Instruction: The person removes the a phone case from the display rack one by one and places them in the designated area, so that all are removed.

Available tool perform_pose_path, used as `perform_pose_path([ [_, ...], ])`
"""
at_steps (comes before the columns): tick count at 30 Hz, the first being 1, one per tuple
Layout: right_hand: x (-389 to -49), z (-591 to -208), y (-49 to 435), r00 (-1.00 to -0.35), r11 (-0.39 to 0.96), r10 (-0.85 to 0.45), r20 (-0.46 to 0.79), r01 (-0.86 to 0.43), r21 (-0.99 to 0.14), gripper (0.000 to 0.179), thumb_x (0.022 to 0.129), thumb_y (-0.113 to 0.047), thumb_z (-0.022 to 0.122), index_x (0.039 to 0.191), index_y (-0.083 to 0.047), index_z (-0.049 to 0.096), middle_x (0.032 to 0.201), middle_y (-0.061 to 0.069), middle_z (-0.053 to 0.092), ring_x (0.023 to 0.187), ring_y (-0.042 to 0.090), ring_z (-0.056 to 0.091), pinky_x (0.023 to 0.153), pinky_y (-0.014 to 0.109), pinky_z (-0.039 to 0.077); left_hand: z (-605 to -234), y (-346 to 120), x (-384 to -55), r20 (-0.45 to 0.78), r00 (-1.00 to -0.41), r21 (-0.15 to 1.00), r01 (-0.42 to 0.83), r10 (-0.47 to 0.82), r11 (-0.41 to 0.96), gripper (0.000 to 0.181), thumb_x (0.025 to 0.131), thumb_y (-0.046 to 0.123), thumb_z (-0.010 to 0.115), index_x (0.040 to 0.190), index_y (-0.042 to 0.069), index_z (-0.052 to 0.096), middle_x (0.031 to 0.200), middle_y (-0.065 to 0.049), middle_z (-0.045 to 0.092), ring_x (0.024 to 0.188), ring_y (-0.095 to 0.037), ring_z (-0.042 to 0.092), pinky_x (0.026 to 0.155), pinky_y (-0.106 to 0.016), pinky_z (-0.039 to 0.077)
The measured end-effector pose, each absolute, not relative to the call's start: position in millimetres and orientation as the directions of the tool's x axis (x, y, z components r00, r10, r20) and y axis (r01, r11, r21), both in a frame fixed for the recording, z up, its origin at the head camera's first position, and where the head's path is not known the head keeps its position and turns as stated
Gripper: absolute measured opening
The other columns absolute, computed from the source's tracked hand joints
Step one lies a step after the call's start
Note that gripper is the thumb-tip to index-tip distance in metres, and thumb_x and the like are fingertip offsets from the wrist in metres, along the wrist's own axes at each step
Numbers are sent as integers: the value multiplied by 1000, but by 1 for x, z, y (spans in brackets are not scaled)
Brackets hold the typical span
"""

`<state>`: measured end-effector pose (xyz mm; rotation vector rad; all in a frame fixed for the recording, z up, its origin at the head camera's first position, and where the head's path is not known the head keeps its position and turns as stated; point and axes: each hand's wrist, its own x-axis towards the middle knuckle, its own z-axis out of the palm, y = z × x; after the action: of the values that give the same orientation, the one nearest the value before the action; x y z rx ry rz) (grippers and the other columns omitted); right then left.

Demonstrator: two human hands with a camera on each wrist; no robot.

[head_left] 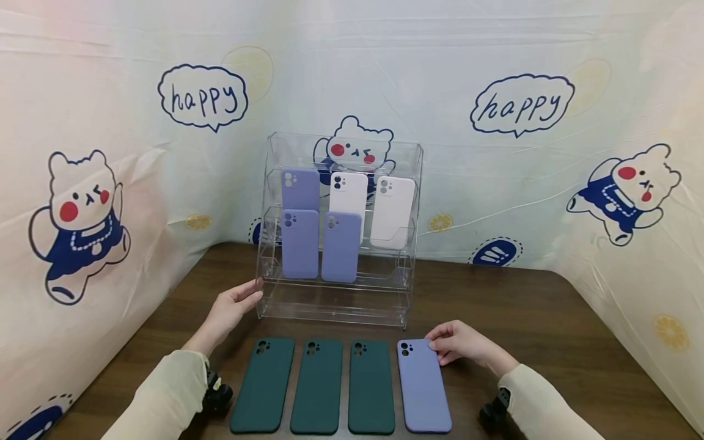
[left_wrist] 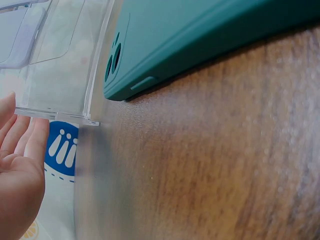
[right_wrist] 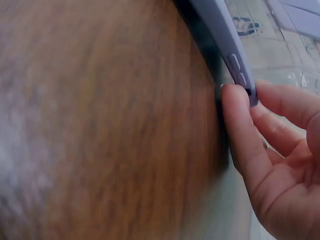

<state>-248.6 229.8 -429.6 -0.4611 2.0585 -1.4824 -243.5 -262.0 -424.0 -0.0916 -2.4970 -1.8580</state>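
Note:
In the head view, my right hand (head_left: 459, 343) pinches the top right corner of a purple phone case (head_left: 425, 388) at the right end of a row. The right wrist view shows the thumb and fingers (right_wrist: 240, 117) on either side of that case's edge (right_wrist: 230, 50). My left hand (head_left: 230, 311) holds the lower left side edge of a clear tiered display rack (head_left: 335, 313). Its fingers (left_wrist: 35, 140) meet the rack's edge in the left wrist view. Green phone cases (head_left: 371, 388) lie flat left of the purple one, cutouts toward the rack.
The rack's middle tiers hold upright purple cases (head_left: 341, 247) and white cases (head_left: 393, 211); its lowest tier at the front holds none. Everything stands on a dark wooden table (head_left: 495, 293), enclosed by a printed cloth (head_left: 440, 36) at the back and sides.

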Motion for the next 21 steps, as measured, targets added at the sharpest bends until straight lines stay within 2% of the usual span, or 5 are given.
perform_pose_path([
  [8,-248,-428,224,-829,412,-512,-226,-6,-911,18,87,-2,60,100,11,61,72,9,58,60,16,58,58,34,56,-424,-263,-243,49,-998,957,56,32,284,57,95,26,52,141,0,32,143,-15,34,127,-29,36,100,-39,34],
  [21,-248,-428,222,-837,424,-498,-226,-8,-906,15,87,-1,60,97,9,61,72,9,57,59,15,58,56,33,56,-424,-263,-242,56,-997,958,66,44,279,57,95,25,52,141,0,32,143,-15,34,127,-29,36,100,-40,33],
])
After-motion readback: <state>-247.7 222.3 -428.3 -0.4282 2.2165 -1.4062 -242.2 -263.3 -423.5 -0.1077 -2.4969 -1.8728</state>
